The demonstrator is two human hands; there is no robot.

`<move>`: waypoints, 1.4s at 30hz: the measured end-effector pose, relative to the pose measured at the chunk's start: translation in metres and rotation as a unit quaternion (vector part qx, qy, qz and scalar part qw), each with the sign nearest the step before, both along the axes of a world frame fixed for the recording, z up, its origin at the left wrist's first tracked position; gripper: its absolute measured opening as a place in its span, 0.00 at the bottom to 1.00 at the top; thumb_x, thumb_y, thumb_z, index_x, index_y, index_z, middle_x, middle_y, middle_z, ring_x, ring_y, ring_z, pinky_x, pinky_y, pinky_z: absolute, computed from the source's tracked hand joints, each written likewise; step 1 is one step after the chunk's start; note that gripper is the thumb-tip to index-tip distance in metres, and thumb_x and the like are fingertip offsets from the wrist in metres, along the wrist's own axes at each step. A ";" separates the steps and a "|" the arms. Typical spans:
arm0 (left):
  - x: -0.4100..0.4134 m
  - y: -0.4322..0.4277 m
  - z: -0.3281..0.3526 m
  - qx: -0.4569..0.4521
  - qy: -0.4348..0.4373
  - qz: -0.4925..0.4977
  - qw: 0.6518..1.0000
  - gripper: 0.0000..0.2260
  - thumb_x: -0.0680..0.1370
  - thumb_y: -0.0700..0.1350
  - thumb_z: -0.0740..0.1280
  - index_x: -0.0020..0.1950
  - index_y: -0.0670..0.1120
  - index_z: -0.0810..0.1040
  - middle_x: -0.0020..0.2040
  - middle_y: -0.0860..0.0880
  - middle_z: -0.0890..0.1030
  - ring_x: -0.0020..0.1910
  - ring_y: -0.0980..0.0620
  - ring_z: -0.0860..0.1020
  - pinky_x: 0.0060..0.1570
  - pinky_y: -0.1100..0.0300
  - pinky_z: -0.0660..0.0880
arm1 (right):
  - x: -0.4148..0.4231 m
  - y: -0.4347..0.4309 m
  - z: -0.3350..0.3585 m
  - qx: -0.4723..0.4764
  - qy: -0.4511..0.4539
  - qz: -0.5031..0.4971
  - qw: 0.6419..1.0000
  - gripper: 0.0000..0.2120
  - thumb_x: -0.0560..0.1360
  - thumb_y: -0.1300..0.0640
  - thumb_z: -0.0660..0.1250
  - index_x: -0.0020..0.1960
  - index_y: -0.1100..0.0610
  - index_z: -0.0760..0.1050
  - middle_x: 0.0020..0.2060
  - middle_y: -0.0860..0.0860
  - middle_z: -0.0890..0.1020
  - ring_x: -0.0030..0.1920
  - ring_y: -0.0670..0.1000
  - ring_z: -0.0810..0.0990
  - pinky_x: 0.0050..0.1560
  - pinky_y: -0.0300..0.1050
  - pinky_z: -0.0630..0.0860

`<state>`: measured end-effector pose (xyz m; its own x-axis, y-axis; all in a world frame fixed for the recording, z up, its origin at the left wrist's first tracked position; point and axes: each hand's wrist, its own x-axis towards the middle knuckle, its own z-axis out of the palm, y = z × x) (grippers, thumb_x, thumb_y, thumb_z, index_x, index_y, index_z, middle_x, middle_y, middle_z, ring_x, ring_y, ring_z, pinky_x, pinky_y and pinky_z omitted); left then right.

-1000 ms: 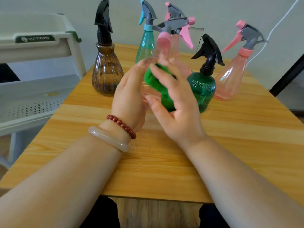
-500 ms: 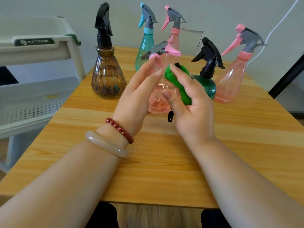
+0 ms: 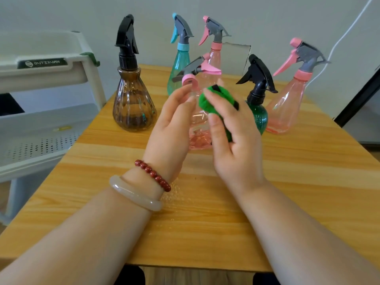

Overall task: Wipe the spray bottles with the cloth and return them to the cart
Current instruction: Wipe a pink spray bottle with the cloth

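Head view: the fingers of the left hand [image 3: 172, 128] curve round the neck of a tilted pink spray bottle [image 3: 200, 130] and hold it; the right hand [image 3: 236, 145] grips a green cloth [image 3: 224, 93] against its side; the bottle is low over the wooden table [image 3: 298, 182], before five other spray bottles [image 3: 133, 108]; the white cart [image 3: 51, 79] stands at the left.

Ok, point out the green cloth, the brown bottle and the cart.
green cloth [image 3: 205, 104], head view, fuzzy left fold.
brown bottle [image 3: 133, 108], head view, ribbed body.
cart [image 3: 41, 77], head view, top tray's front wall.
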<state>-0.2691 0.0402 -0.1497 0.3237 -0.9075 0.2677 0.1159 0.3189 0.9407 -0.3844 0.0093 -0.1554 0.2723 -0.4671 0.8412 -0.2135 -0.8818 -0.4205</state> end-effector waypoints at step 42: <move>-0.001 0.007 0.011 0.027 0.146 -0.038 0.988 0.15 0.84 0.46 0.57 0.71 0.48 0.71 0.59 0.46 0.82 0.51 0.54 0.84 0.45 0.58 0.82 | 0.005 -0.002 -0.003 0.096 -0.078 0.046 0.991 0.17 0.84 0.62 0.54 0.72 0.56 0.65 0.69 0.43 0.70 0.73 0.41 0.66 0.72 0.40 0.64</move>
<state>-0.2704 0.0472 -0.1383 0.3110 -0.9423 0.1237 0.4055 0.2493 0.8794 -0.3792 0.0072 -0.1583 0.1955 -0.6022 0.7740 -0.0555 -0.7948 -0.6043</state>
